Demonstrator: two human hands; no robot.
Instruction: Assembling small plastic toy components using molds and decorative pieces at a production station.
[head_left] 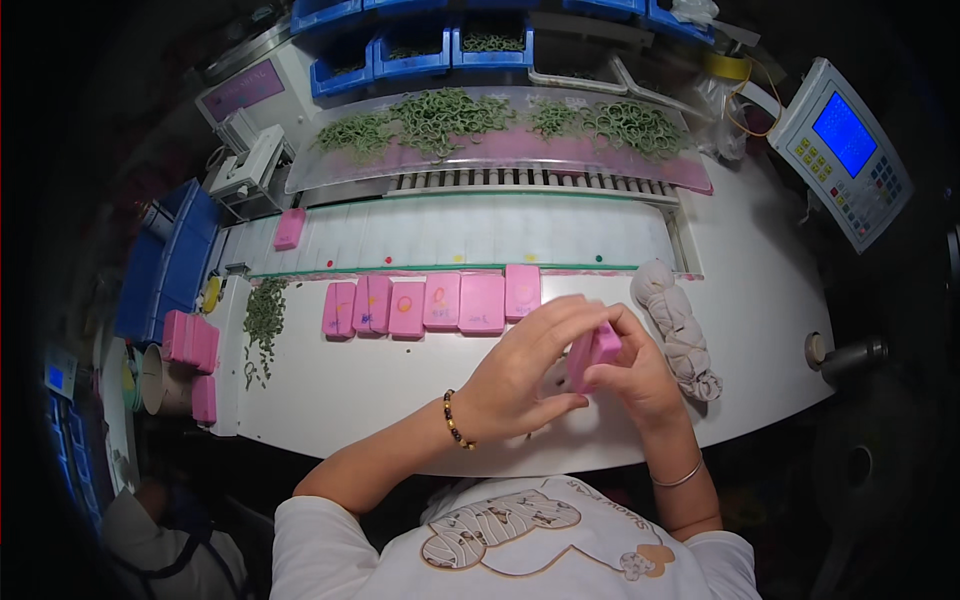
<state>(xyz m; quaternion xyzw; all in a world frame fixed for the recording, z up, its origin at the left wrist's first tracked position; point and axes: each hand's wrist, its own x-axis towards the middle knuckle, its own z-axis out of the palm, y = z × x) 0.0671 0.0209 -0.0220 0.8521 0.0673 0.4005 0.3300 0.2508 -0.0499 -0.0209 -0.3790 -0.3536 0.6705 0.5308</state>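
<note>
My right hand [645, 375] grips a small pink rectangular box [592, 357] above the white table, with its fingers around the right side. Reaching across from the left, my left hand [525, 360] arches over the box. Its fingers stretch toward the top edge and its thumb stays apart below; their tips are slightly blurred, and whether they touch the box I cannot tell. Behind my hands stand several pink boxes [481, 304] in a row, some with coloured ring marks or writing. A twisted pale cloth [672, 322] lies just right of my right hand.
Green rings [450, 118] lie heaped on a clear tray [345, 173] behind rollers [530, 182] and a white strip [480, 228]. Blue bins [410, 62] line the back. A keypad display [850, 150] stands right. Small green pieces [264, 325] and stacked pink boxes [190, 340] are left.
</note>
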